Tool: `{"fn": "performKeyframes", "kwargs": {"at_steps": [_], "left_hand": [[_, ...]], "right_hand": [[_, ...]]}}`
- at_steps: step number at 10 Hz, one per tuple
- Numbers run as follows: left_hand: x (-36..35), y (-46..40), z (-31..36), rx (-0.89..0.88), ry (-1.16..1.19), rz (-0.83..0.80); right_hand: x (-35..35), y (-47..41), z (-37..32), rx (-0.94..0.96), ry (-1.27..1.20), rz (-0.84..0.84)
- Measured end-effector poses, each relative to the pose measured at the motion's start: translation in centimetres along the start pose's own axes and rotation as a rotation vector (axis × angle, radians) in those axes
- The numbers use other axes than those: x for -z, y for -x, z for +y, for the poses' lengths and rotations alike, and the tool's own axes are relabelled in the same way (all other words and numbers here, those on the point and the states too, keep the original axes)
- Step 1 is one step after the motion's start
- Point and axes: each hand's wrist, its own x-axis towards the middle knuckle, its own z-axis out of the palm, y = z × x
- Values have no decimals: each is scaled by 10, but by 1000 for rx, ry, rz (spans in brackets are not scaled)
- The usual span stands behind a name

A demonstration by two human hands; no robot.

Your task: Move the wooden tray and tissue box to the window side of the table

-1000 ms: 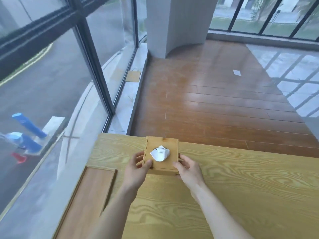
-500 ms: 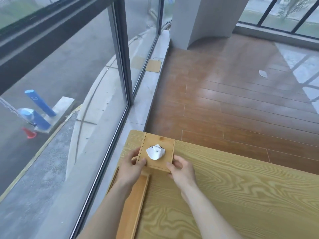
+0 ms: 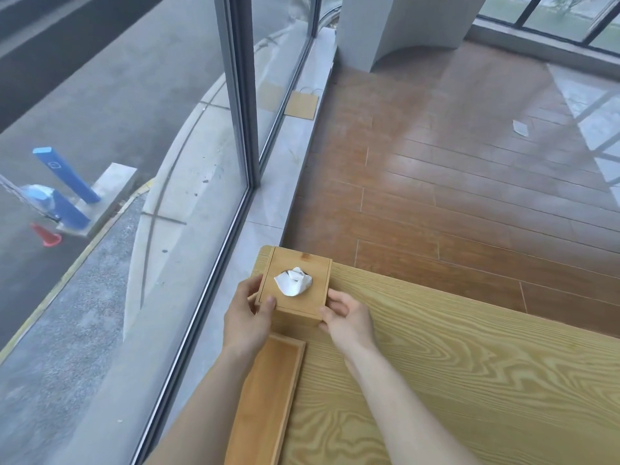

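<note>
Tissue box [image 3: 295, 286] gripped from both sides at the table's window-side corner.

Nearest along the table [image 3: 469, 380] edge by the window: wooden tray [image 3: 268, 397], lying flat and lengthwise, partly crossed by the left forearm. Just beyond the tray, on the same table edge: left hand [image 3: 246, 317] closed around the box's window-facing side, thumb pressed on the lid's near corner; right hand [image 3: 349, 318] closed against the opposite side, fingers curled on the near right corner. Between them, the box at the table's far corner beside the glass, white tissue [image 3: 293, 281] poking up through the lid's opening. Past the table: grey sill [image 3: 288, 162] under the window [image 3: 240, 95], then brown plank floor [image 3: 453, 169] and a white pillar [image 3: 396, 21].
</note>
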Motion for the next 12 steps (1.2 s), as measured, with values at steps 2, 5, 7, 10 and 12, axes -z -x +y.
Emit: {"fn": "performKeyframes", "kwargs": {"at_steps": [2,5,7,10,12], "left_hand": [[6,-17,6,-18,-42,34],[11,-40,16,-53,-101,64],[11,-44,15,-56,-82,75],[3,-42,17,-104,-282,119],[0,-28,22,-192,-481,209]], "right_hand": [[-16,-11,-15,-18,-14,49],[-34,-22,-31,-12,-13,51],[-37,-24,-33,-13,-15,45],[-24,-13,-46,40,119,78],[3,-1,-46,148,385,51]]}}
